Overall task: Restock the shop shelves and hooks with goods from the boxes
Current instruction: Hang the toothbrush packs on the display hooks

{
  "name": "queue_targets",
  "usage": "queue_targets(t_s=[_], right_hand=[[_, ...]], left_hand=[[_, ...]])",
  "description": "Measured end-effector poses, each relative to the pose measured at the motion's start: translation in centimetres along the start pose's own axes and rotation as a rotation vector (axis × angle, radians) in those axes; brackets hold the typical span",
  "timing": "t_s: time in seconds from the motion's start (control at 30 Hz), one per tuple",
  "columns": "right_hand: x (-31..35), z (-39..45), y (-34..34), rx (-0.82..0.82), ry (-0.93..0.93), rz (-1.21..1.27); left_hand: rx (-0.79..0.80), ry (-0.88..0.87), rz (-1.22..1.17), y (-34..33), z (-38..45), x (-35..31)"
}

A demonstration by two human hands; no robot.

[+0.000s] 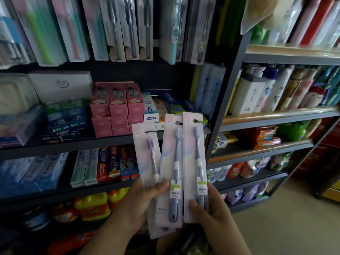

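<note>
In the lower centre of the frame you hold three carded toothbrush packs fanned upright in front of the shelves. Your left hand grips the purple-bristled pack and the middle grey pack, thumb curled across their lower fronts. Your right hand grips the right grey pack, thumb pressed on its lower front, and this pack overlaps the edge of the middle one. Behind them, at centre left, pink toothpaste boxes stand on a dark shelf. More toothbrush packs hang in a row across the upper left. Bottles fill the shelving at right.
</note>
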State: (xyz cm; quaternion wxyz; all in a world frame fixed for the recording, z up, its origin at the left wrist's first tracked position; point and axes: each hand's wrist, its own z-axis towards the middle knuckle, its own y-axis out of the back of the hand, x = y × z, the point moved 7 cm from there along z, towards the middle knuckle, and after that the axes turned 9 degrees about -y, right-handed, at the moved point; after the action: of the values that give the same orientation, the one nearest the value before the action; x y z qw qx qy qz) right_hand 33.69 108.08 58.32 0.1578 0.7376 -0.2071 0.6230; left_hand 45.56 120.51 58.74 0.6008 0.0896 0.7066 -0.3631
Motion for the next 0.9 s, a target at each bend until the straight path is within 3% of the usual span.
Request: queue_targets(t_s=[0.33, 0.47, 0.67, 0.9], right_hand=[[4.6, 5.8, -3.8, 0.064, 0.000, -0.006], [7.7, 8.7, -5.6, 0.062, 0.045, -0.013], [12.3, 12.8, -6.4, -0.012, 0.165, -0.061], [14.1, 16.2, -4.2, -0.155, 0.188, -0.046]], left_hand=[[-0.134, -0.142, -0.018, 1.8, 4.4, -6.0], [-0.120, -0.201, -0.010, 2.6, 7.1, -9.3], [-0.067, -0.345, 0.046, 3.4, 11.6, -14.1], [-0.048, -0.376, 0.079, 2.9, 16.4, -16.2]])
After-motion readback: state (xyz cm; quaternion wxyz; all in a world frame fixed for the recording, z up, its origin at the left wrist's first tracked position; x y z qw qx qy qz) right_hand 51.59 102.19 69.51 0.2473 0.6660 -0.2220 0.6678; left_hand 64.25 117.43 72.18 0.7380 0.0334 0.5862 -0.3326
